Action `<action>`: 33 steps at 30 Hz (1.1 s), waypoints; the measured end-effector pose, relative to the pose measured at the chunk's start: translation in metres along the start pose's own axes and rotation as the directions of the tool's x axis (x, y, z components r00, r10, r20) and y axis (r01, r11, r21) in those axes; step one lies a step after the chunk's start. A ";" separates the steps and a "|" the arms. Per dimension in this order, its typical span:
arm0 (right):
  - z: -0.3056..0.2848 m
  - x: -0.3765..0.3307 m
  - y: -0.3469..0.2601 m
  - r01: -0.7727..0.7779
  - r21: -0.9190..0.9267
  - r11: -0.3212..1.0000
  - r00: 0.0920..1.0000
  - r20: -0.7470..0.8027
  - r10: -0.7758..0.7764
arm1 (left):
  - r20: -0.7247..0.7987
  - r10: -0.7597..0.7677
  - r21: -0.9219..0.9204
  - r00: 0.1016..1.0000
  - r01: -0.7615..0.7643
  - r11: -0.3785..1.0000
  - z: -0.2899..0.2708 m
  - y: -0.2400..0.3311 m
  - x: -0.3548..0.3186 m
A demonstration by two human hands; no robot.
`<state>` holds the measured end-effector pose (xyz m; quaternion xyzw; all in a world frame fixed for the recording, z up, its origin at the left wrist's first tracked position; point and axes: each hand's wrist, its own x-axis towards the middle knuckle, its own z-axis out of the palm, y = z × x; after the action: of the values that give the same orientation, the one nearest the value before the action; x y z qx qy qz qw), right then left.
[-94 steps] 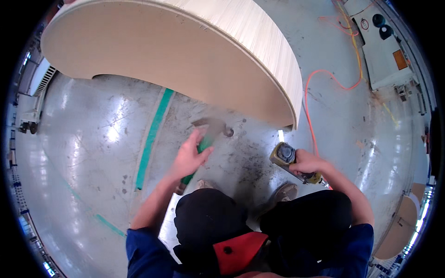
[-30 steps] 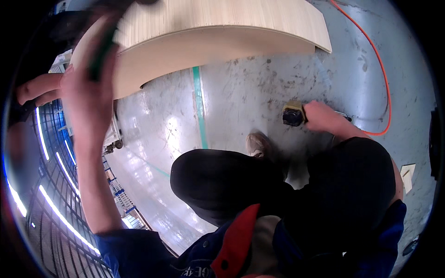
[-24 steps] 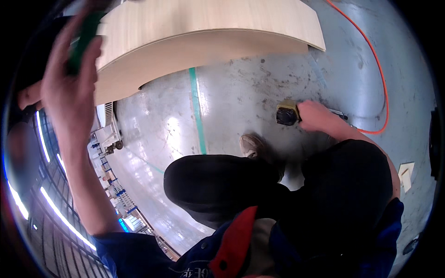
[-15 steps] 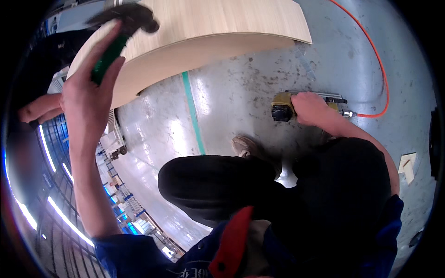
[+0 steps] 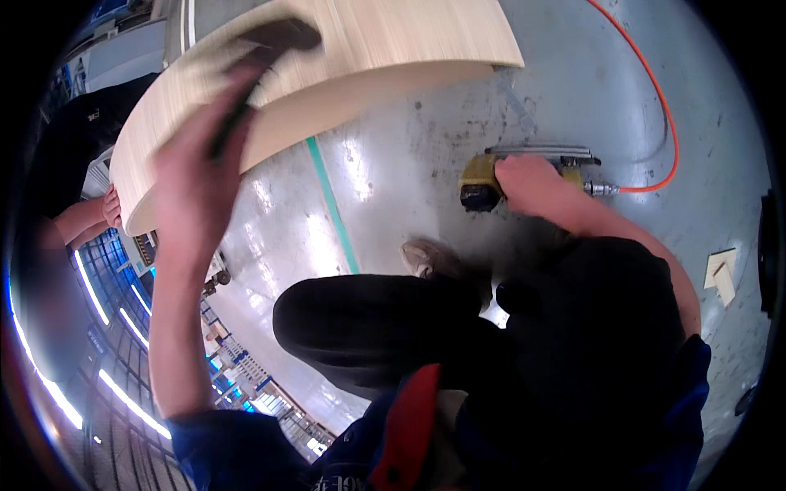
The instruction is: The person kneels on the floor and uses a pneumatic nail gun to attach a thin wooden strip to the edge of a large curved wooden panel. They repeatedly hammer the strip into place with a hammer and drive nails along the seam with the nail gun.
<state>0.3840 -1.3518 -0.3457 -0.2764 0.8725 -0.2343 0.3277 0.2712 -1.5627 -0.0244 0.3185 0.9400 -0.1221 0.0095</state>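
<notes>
My left hand (image 5: 196, 176) is wrapped round the handle of a claw hammer (image 5: 282, 37), both smeared by motion. The hammer's dark head shows over the pale wood-grain panel (image 5: 393, 37), whose long curved edge faces me; whether it touches the panel I cannot tell. At the right, my right hand (image 5: 532, 184) grips a yellow and black air nail gun (image 5: 483, 180) low over the floor. A long metal magazine runs along the gun's far side, and an air fitting joins it to an orange hose (image 5: 673, 131).
Another person's hand (image 5: 112, 207) rests on the panel's left end. Two small wood offcuts (image 5: 722, 274) lie on the grey floor at the right. A green stripe (image 5: 332, 200) crosses the floor ahead of my knee. Shelving (image 5: 246, 372) stands at the lower left.
My left hand and the hammer have swung to the right. The panel's right end has shifted slightly left in view. The other person's hand now touches the panel's left end.
</notes>
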 end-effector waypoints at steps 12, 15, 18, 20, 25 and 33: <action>0.011 -0.004 0.007 0.077 0.105 0.992 0.992 -0.110 -0.065 | 0.352 0.044 -0.012 0.935 -0.042 0.999 0.043 0.039 0.057; 0.012 -0.006 0.010 0.100 0.123 0.987 0.989 -0.119 -0.086 | 0.114 0.224 -0.211 0.968 -0.197 0.957 0.057 0.046 0.077; 0.005 -0.014 0.013 0.147 0.128 0.981 0.976 -0.179 -0.123 | -0.003 0.134 -0.380 0.991 -0.125 0.916 0.069 0.055 0.091; -0.006 -0.022 0.020 0.039 0.232 0.972 0.996 -0.086 -0.020 | 0.320 0.048 -0.117 0.946 -0.011 0.993 0.075 0.061 0.101; -0.033 -0.055 0.047 -0.117 0.499 0.859 0.963 -0.155 0.221 | 0.116 0.267 -0.193 0.957 -0.242 0.951 0.099 0.075 0.145; -0.082 -0.082 0.114 0.033 0.965 0.260 0.865 -0.158 0.476 | 0.457 0.150 0.042 0.877 -0.190 0.981 0.124 0.082 0.201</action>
<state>0.3414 -1.1964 -0.3217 0.1593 0.6388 -0.7065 0.2596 0.1532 -1.4093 -0.1822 0.3627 0.8743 -0.2316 0.2245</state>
